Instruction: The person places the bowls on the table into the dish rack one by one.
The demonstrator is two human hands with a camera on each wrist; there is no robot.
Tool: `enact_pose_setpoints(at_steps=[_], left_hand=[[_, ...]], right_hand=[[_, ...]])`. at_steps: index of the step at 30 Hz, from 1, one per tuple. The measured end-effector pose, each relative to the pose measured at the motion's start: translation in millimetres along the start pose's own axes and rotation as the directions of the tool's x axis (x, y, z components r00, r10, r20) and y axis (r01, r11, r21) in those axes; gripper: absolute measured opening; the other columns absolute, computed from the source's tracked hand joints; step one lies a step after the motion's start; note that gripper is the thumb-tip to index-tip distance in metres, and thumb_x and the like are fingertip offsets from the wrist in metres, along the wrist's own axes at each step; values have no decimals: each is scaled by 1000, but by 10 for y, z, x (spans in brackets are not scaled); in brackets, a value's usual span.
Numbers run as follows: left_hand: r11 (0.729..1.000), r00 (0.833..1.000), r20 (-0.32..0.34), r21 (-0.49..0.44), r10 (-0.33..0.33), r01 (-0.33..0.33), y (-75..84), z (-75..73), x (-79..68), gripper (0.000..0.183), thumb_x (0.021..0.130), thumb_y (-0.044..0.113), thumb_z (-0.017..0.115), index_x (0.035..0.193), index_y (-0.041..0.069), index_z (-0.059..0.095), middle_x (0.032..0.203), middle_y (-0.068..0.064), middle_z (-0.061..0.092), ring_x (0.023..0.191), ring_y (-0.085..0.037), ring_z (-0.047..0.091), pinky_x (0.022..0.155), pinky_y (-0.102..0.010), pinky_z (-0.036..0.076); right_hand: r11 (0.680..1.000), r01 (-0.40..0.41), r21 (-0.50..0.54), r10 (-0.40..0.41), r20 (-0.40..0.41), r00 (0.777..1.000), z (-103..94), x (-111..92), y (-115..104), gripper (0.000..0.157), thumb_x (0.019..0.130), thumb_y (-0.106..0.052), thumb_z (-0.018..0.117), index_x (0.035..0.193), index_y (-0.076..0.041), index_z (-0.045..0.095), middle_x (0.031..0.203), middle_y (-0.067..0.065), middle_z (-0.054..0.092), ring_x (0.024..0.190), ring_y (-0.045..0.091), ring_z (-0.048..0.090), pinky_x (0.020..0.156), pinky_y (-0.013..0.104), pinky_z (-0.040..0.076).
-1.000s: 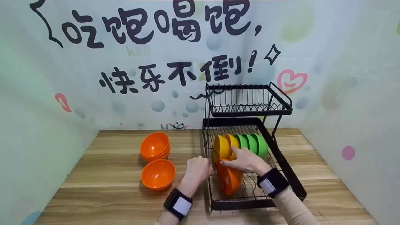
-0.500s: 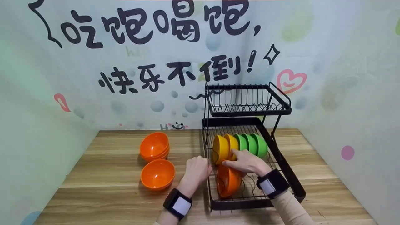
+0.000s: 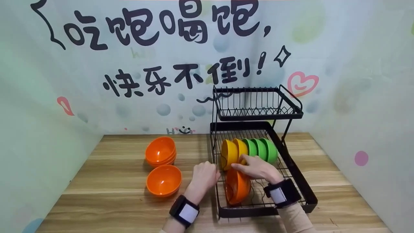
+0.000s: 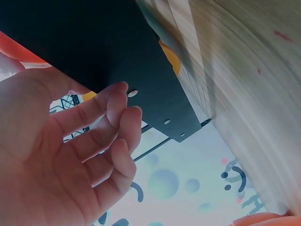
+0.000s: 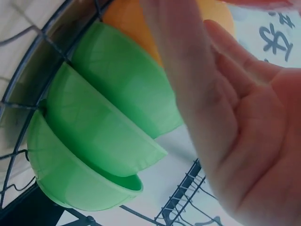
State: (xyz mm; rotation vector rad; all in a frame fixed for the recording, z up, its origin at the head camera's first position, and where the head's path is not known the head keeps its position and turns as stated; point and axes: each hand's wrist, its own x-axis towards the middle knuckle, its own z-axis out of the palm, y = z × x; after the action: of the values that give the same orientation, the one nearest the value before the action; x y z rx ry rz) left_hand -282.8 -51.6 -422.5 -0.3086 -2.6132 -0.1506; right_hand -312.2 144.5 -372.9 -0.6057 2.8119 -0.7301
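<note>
Right hand (image 3: 258, 167) is pinching an orange bowl (image 3: 238, 187) by the rim, front-left in the black rack (image 3: 252, 212), wire floor (image 3: 261, 194) stretching off to its right. Left hand (image 3: 204, 174) grips the rack's left edge.

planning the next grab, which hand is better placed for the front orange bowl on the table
Probably the left hand: it's nearer that bowl, while the right hand is at the racked orange bowl.
</note>
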Motion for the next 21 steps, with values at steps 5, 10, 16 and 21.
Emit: enact_pose_setpoints(at_steps=[5,10,16,21], left_hand=[[1000,1000,7,5,1,-1,-2,-36,-4,23,80,26,66,67,7,66,66,-10,64,59,-28,63,48,-39,48],[998,997,42,-20,-67,68,-120,-201,32,29,84,32,67,73,5,66,70,-11,65,59,-28,62,50,-38,48],[961,960,50,47,-274,272,-316,-420,-2,15,78,17,69,72,3,67,73,-13,67,65,-31,65,56,-41,52],[904,887,176,114,-428,413,-428,-514,-54,7,77,7,66,80,2,69,80,-14,68,73,-30,67,58,-39,53]], right_hand=[[999,-18,43,21,-50,999,-6,-16,4,41,89,-54,54,106,-17,58,95,5,69,75,14,62,67,28,49],[999,-8,47,12,-96,995,-32,-13,5,45,88,-55,54,111,-16,57,93,6,69,77,15,62,69,30,49],[999,-1,48,7,-128,992,-63,-30,11,48,89,-53,54,116,-13,55,96,8,69,81,16,64,72,32,51],[999,0,53,7,-136,991,-62,-31,9,50,89,-53,54,118,-12,54,101,10,69,85,18,65,76,35,53]])
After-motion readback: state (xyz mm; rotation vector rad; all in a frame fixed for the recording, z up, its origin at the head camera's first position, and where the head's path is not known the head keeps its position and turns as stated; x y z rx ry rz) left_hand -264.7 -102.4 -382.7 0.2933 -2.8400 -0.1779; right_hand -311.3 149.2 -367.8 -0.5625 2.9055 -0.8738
